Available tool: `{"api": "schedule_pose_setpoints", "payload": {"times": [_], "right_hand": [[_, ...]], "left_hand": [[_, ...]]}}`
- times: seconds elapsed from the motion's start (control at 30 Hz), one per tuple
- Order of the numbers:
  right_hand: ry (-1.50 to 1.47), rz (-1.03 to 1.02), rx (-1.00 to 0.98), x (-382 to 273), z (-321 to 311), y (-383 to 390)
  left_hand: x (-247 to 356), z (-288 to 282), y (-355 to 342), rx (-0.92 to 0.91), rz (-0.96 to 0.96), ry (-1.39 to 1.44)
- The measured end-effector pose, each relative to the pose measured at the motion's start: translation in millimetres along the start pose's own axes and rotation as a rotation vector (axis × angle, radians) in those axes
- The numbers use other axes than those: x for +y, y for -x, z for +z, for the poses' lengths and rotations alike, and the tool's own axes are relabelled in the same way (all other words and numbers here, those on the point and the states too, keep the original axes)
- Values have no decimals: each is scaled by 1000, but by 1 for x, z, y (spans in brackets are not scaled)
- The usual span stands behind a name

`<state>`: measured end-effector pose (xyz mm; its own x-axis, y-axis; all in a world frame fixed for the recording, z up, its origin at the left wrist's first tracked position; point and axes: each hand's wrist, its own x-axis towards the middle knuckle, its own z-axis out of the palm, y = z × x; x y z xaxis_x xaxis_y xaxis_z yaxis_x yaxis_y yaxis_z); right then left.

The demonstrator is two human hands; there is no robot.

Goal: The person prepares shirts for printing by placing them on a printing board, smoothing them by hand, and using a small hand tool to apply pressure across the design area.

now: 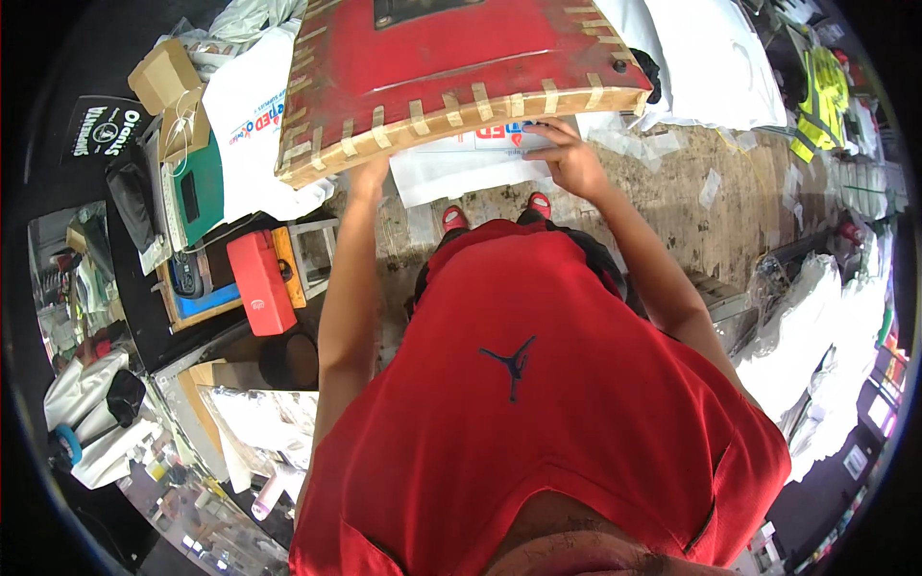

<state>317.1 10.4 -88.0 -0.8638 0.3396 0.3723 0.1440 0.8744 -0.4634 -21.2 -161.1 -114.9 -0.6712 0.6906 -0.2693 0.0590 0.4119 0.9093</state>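
A large red panel (461, 69), its rim wrapped with tan tape strips, spans the top of the head view. Below its near edge shows a white sheet (432, 175) with red and blue print, partly covered by the panel. My left hand (369, 177) reaches under the panel's near edge beside the sheet's left side; its fingers are hidden. At the sheet's right side, my right hand (576, 165) has its fingers stretched out and apart, lying against the sheet close to the panel's taped edge.
White printed bags (254, 125) lie left of the panel, near an open cardboard box (171, 82) and a green board (200, 192). A red box (261, 283) stands nearer on the left. Clear plastic scraps (709, 188) lie on the worn wooden surface (749, 182); white plastic (797, 326) is heaped at right.
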Motion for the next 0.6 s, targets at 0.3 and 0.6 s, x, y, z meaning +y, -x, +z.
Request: {"api": "schedule_pose_setpoints", "payload": {"times": [0.3,0.6], "right_hand": [[571,178,441,160,44,-86],[316,511,174,120,43,-132]], "left_hand": [[-21,-12,-99,185,559,-1179],[20,2,-83,441,438,-960]]}}
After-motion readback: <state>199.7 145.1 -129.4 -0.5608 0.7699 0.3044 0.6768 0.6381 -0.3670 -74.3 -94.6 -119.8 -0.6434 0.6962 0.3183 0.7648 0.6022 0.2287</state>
